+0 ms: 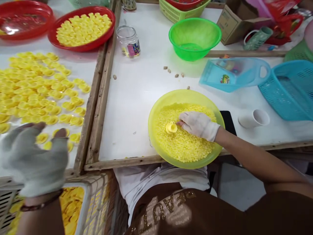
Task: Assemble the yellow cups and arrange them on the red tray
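My right hand (199, 125), in a pale glove with bare fingertips, is inside a yellow bowl (156, 151) of small yellow pellets (188, 148). Its finger and thumb pinch a small yellow hat-shaped plastic piece (171, 127) just above the pellets. On the left, my gloved left hand (40, 155) hovers at the near edge of many similar yellow pieces (36, 88) spread over the white table. Its thumb and fingers are apart, and nothing shows between them.
A red tray (110, 31) heaped with yellow pieces lies beyond the spread. A wooden strip (97, 94) divides the table. Farther back stand a clear jar (128, 40) and green basin (195, 39). Rightward are a blue scoop (234, 73), blue basket (288, 104) and white cup (254, 118).
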A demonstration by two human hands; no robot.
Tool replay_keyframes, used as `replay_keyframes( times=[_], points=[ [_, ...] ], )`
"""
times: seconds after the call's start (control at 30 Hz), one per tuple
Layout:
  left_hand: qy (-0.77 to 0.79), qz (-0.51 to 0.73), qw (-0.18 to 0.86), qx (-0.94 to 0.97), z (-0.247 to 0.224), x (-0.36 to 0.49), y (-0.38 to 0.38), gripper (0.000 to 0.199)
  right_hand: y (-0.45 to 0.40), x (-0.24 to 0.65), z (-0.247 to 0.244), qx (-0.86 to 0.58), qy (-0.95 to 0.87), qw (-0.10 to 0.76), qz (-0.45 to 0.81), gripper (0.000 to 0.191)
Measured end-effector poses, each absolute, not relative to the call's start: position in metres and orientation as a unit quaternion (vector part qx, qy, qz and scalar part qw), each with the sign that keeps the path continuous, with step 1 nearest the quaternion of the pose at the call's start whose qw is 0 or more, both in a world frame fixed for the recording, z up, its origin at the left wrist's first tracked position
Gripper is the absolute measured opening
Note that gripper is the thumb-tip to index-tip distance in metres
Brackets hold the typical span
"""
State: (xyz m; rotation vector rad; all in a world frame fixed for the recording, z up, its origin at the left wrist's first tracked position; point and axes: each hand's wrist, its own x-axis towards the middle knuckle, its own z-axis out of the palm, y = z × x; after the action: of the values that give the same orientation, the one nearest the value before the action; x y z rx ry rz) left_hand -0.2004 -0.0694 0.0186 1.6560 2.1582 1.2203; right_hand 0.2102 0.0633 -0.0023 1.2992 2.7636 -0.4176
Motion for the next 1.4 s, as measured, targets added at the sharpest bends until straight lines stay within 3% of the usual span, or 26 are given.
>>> replay_keyframes(
  times=[0.07, 0.23, 0.33, 0.57, 0.7, 0.97, 1.23, 1.4],
  points=[
    [0.705, 0.359, -0.011, 0.612, 0.026, -0.138, -0.056, 0.024, 0.061, 0.211, 0.0, 0.426, 0.874, -0.03, -0.231, 0.031],
    [0.518, 0.26, 0.085, 0.81, 0.016, -0.024, -0.019, 0.038, 0.061, 0.206, 0.01, 0.435, 0.682, -0.292, -0.51, 0.044],
    [0.523, 0.178, 0.077, 0.83, 0.009, 0.006, -0.004, 0.026, 0.059, 0.194, 0.02, 0.392, 0.52, -0.388, -0.652, 0.045],
    [0.534, 0.297, 0.234, 0.756, 0.006, 0.019, -0.003, 0.024, 0.054, 0.164, 0.034, 0.288, 0.433, -0.502, -0.692, 0.046],
    [0.538, 0.321, 0.272, 0.73, 0.005, 0.02, -0.005, 0.027, 0.054, 0.163, 0.034, 0.298, 0.429, -0.512, -0.682, 0.048],
    [0.52, 0.381, 0.233, 0.728, 0.0, 0.016, -0.011, 0.037, 0.05, 0.199, 0.039, 0.356, 0.488, -0.488, -0.63, 0.04],
    [0.516, 0.392, 0.221, 0.729, -0.002, 0.017, -0.012, 0.038, 0.034, 0.208, 0.039, 0.318, 0.747, -0.348, -0.468, 0.021],
    [0.517, 0.397, 0.229, 0.723, -0.004, 0.019, -0.013, 0.037, 0.035, 0.21, 0.041, 0.347, 0.778, -0.324, -0.411, 0.017]
  ],
)
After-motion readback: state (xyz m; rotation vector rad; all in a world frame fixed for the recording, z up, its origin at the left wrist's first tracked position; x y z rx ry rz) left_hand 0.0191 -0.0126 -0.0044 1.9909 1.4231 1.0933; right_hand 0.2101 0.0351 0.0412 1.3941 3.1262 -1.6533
